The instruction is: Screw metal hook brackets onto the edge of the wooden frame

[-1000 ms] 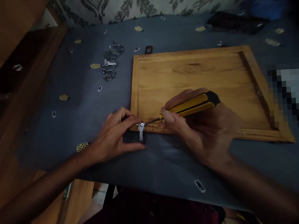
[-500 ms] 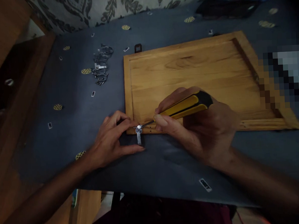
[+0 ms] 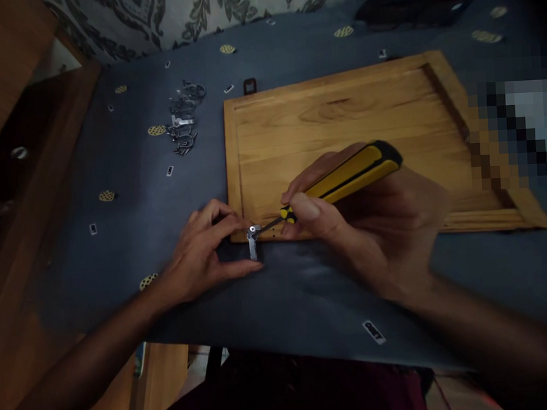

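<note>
A small metal hook (image 3: 252, 249) with a cross-head screw in it sits on the near left edge of the framed wooden board (image 3: 297, 136). My left hand (image 3: 207, 251) steadies the hook, index finger by its top and thumb at its lower end. In my right hand (image 3: 375, 224) is a yellow-and-black screwdriver (image 3: 354, 176), gripped by its handle. Its thin shaft slants down to the left, and the tip is at the hook, close beside the screw head; whether it touches the screw I cannot tell.
Several loose metal hooks and screws (image 3: 184, 121) lie in a pile left of the board. A dark bracket-like piece (image 3: 249, 86) shows at the board's far edge. Farther back rests a black object (image 3: 410, 11). A patterned dark blue cloth (image 3: 128, 145) covers the table.
The screwdriver handle has risen and shifted right, with my right hand now farther back along it. My left hand and the hook have stayed almost in place.
</note>
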Demonstrator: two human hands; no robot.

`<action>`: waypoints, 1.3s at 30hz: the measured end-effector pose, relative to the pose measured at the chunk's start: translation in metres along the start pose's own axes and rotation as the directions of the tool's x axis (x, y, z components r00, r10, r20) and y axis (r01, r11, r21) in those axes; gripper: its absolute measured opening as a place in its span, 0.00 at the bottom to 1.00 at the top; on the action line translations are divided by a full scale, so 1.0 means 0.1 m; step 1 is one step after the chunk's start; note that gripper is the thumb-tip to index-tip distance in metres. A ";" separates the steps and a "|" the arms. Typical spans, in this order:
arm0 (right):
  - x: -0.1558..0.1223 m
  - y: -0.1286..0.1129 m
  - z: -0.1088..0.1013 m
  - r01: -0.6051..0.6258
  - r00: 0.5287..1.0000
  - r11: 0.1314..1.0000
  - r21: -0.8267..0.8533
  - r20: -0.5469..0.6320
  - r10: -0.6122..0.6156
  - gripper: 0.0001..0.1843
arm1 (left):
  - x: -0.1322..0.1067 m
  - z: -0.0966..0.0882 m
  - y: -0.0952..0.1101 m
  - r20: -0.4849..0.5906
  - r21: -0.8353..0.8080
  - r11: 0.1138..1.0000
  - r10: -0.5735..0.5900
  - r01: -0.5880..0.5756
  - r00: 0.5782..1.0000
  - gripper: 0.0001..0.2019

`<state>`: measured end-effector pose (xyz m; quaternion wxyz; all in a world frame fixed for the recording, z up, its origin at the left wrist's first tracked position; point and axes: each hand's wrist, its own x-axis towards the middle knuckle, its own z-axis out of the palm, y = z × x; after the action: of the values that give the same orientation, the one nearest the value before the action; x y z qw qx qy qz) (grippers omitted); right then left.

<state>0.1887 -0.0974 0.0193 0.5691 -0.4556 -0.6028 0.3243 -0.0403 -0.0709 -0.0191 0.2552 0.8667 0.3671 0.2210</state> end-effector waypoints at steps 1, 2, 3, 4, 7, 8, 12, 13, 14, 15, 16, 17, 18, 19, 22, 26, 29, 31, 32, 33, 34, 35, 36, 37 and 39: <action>0.00 0.00 0.00 -0.008 1.000 1.000 0.014 0.014 0.008 0.18 | 0.00 0.00 0.00 0.001 -0.001 1.000 -0.004 0.004 1.000 0.21; -0.01 0.01 0.01 -0.008 1.000 1.000 0.025 0.025 0.007 0.18 | 0.00 -0.01 0.01 0.005 0.000 1.000 -0.014 0.014 1.000 0.21; -0.01 0.02 0.01 -0.006 0.999 0.999 0.034 0.034 0.004 0.18 | 0.01 -0.01 0.01 0.013 -0.002 1.000 -0.024 0.024 1.000 0.21; -0.01 0.03 0.01 0.000 0.999 0.999 0.042 0.039 -0.001 0.19 | 0.01 -0.02 0.01 0.021 -0.007 0.999 -0.032 0.032 0.999 0.21; -0.01 0.06 0.02 -0.001 0.999 0.998 0.055 0.042 -0.002 0.19 | 0.01 -0.01 0.01 0.019 -0.019 0.999 -0.033 0.033 0.999 0.22; -0.01 0.06 0.02 -0.004 0.999 0.998 0.058 0.042 0.002 0.18 | 0.01 -0.01 0.01 0.013 -0.019 0.999 -0.030 0.030 0.999 0.22; -0.01 0.05 0.02 0.026 0.998 0.998 0.056 0.059 -0.029 0.15 | 0.01 -0.01 0.02 0.011 -0.006 0.999 -0.039 0.039 0.999 0.21; 0.00 0.05 0.02 0.041 0.997 0.998 0.046 0.070 -0.044 0.15 | 0.01 -0.01 0.03 0.014 0.000 0.999 -0.043 0.043 0.999 0.21; 0.00 0.05 0.02 0.058 0.995 0.998 0.032 0.080 -0.060 0.14 | 0.01 -0.01 0.03 0.016 0.008 0.999 -0.048 0.048 0.999 0.21; 0.01 0.05 0.01 0.084 0.992 0.996 0.014 0.093 -0.085 0.14 | 0.01 -0.01 0.03 0.015 0.016 0.999 -0.049 0.049 0.999 0.21; 0.01 0.04 0.01 0.111 0.989 0.994 -0.009 0.103 -0.110 0.15 | 0.01 0.00 0.03 0.011 0.023 0.999 -0.046 0.046 0.999 0.20; 0.02 0.04 0.02 0.144 0.984 0.989 -0.033 0.109 -0.139 0.15 | 0.01 0.00 0.02 0.006 0.026 0.999 -0.041 0.041 0.999 0.20; 0.03 0.02 0.02 0.174 0.979 0.983 -0.058 0.123 -0.166 0.15 | 0.01 0.00 0.02 0.000 0.029 0.999 -0.036 0.036 0.999 0.20; 0.05 0.01 0.03 0.204 0.971 0.976 -0.074 0.140 -0.192 0.15 | 0.01 0.00 0.01 -0.006 0.033 0.999 -0.033 0.033 0.999 0.20; 0.10 -0.05 0.06 0.202 0.957 0.976 -0.085 0.228 -0.178 0.15 | 0.01 0.01 -0.01 -0.011 0.029 0.999 -0.032 0.032 0.999 0.20; 0.19 -0.10 0.05 0.023 0.939 0.999 0.033 0.342 -0.033 0.17 | 0.00 0.02 -0.03 -0.009 0.010 1.000 -0.017 0.018 1.000 0.21; 0.25 -0.09 -0.02 -0.078 0.897 0.985 0.156 0.443 0.000 0.13 | 0.01 0.02 -0.03 -0.026 0.004 1.000 0.005 -0.005 1.000 0.22; 0.28 -0.08 -0.07 -0.091 0.872 0.973 0.211 0.489 -0.024 0.09 | 0.01 0.02 -0.03 -0.023 -0.002 1.000 -0.009 0.009 1.000 0.20; 0.28 -0.08 -0.09 -0.097 0.865 0.969 0.229 0.500 -0.032 0.07 | 0.01 0.03 -0.03 -0.022 -0.002 1.000 -0.021 0.021 1.000 0.20; 0.28 -0.07 -0.10 -0.096 0.865 0.965 0.243 0.500 -0.040 0.07 | 0.01 0.03 -0.03 -0.021 0.000 1.000 -0.030 0.030 0.999 0.20; 0.27 -0.06 -0.10 -0.083 0.872 0.966 0.246 0.487 -0.049 0.08 | 0.01 0.03 -0.04 -0.021 0.004 0.999 -0.035 0.035 0.999 0.20; 0.26 -0.05 -0.09 -0.055 0.887 0.971 0.233 0.458 -0.059 0.09 | 0.01 0.03 -0.04 -0.026 0.010 0.999 -0.033 0.033 0.999 0.20; 0.25 -0.04 -0.08 -0.015 0.904 0.979 0.202 0.421 -0.073 0.11 | 0.01 0.03 -0.05 -0.031 0.017 0.999 -0.031 0.031 0.999 0.20; 0.23 -0.02 -0.06 0.036 0.921 0.987 0.156 0.379 -0.093 0.13 | 0.00 0.03 -0.05 -0.033 0.025 0.999 -0.028 0.029 0.999 0.20; 0.20 0.00 -0.01 0.152 0.940 0.987 0.050 0.302 -0.160 0.16 | 0.00 0.04 -0.06 -0.028 0.044 0.999 -0.029 0.030 0.999 0.21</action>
<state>0.1908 -0.0793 0.0268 0.4988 -0.3435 -0.7134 0.3524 -0.0412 -0.0682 -0.0254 0.2341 0.8636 0.3882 0.2206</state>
